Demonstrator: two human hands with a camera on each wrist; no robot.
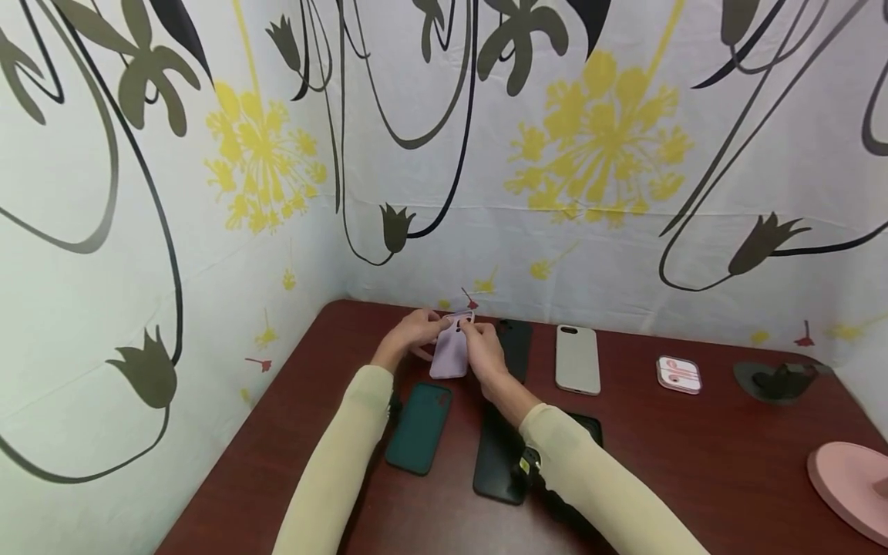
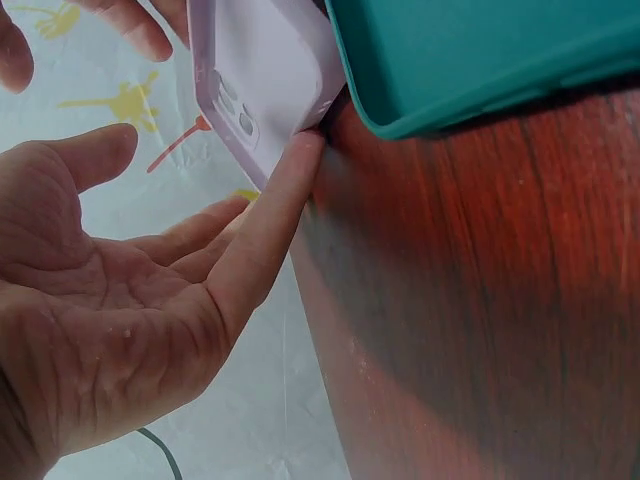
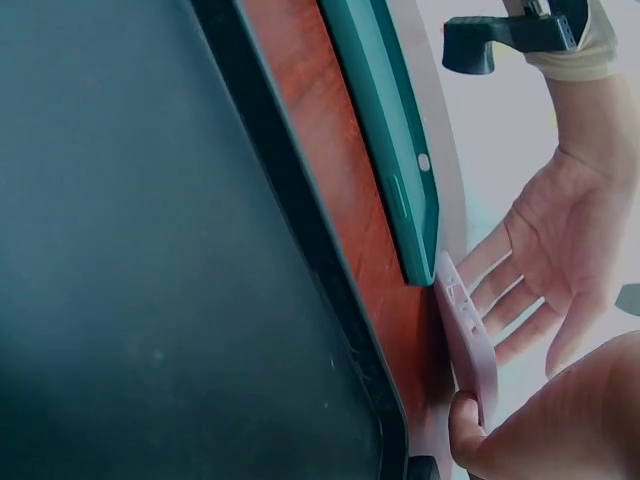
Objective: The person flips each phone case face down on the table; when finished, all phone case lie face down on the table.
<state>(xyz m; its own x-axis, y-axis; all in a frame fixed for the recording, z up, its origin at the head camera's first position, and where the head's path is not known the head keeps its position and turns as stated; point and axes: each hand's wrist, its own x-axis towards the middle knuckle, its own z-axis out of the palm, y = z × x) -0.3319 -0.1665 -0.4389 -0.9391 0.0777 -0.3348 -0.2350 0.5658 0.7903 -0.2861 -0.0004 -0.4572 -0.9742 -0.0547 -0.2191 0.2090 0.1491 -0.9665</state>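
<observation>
A lilac phone case (image 1: 449, 356) with camera cutouts is at the table's far edge, between the two hands. My right hand (image 1: 487, 351) pinches its right side near the cutouts; in the right wrist view the thumb (image 3: 465, 430) bends onto the case's edge. My left hand (image 1: 415, 331) is at the other side with its fingers extended. Seen from the left wrist, the index fingertip (image 2: 305, 150) touches the case's rim, while the left thumb (image 2: 105, 157) stands apart from it. The hollow inner side of the lilac case (image 2: 268, 50) shows there, tilted.
A teal phone case (image 1: 419, 428) lies nearer on the brown table (image 1: 666, 462). Dark cases (image 1: 499, 462) lie partly under the right forearm. Rightward are a pale grey case (image 1: 577, 361), an earphone box (image 1: 678, 375), a black stand (image 1: 777, 383) and a pink round base (image 1: 849, 486). Patterned cloth walls border the table.
</observation>
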